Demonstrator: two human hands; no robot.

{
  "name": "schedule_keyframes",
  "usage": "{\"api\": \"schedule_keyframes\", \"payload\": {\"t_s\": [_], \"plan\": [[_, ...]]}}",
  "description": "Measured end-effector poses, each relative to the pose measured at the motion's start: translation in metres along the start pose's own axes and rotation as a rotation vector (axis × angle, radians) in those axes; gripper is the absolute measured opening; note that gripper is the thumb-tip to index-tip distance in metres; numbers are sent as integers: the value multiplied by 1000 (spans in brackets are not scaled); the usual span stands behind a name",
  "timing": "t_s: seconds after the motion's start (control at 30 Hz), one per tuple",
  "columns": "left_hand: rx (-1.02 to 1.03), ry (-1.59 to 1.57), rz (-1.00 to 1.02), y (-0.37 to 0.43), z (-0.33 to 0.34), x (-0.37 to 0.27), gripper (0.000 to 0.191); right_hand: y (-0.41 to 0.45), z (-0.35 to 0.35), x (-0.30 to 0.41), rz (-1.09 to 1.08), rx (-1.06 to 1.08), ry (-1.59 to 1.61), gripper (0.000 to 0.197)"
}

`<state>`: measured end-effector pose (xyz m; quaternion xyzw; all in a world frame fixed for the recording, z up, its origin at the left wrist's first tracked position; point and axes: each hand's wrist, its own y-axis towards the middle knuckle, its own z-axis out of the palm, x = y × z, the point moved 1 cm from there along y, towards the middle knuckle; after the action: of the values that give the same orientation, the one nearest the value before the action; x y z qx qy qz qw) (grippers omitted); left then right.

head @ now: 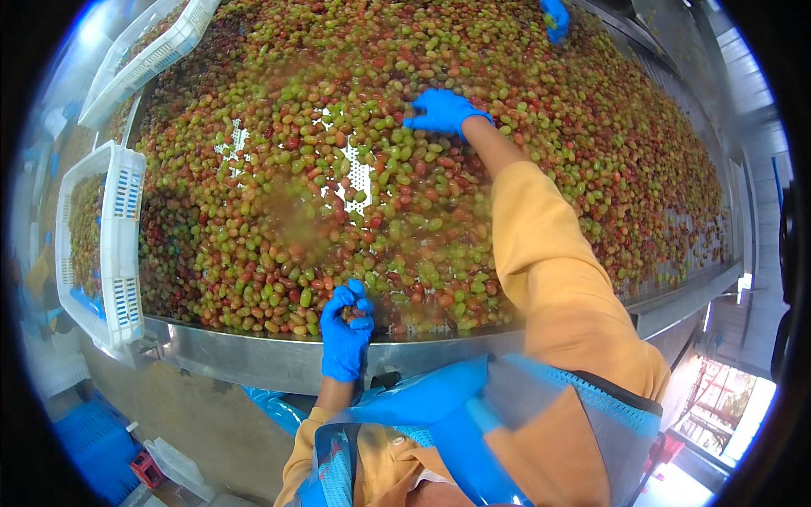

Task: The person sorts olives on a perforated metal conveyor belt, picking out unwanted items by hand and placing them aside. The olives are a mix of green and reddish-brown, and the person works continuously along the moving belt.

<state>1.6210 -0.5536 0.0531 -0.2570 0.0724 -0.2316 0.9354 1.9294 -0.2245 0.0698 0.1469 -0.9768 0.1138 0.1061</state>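
Red and green grapes (279, 222) lie loose in a thick layer over a wide steel sorting table with a perforated white bed (358, 177). My left hand (347, 333), in a blue glove, is at the table's near edge, its fingers curled around a few dark grapes (348, 312). Farther in and to the right, my right hand (443, 113), also blue-gloved, reaches palm down over the grapes with its fingers spread; whether anything is under the fingers is hidden.
A white plastic crate (123, 247) with grapes stands at the table's left end, another (152, 63) beyond it. A co-worker's blue-gloved hand (555, 22) is at the far side. The steel rim (241, 358) runs before me. Blue crates (95, 443) stand at lower left.
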Motion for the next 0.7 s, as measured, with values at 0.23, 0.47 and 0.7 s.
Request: {"api": "schedule_keyframes", "payload": {"t_s": [0.23,0.47,0.7], "plan": [[-48,160,87,0,19,15,11,-155,-4,39,-228,152,-132,39],[-115,212,93,3,26,27,3,-209,-4,28,-309,512,182,32],[-179,205,111,4,38,43,7,-168,-35,44,-627,625,782,68]]}}
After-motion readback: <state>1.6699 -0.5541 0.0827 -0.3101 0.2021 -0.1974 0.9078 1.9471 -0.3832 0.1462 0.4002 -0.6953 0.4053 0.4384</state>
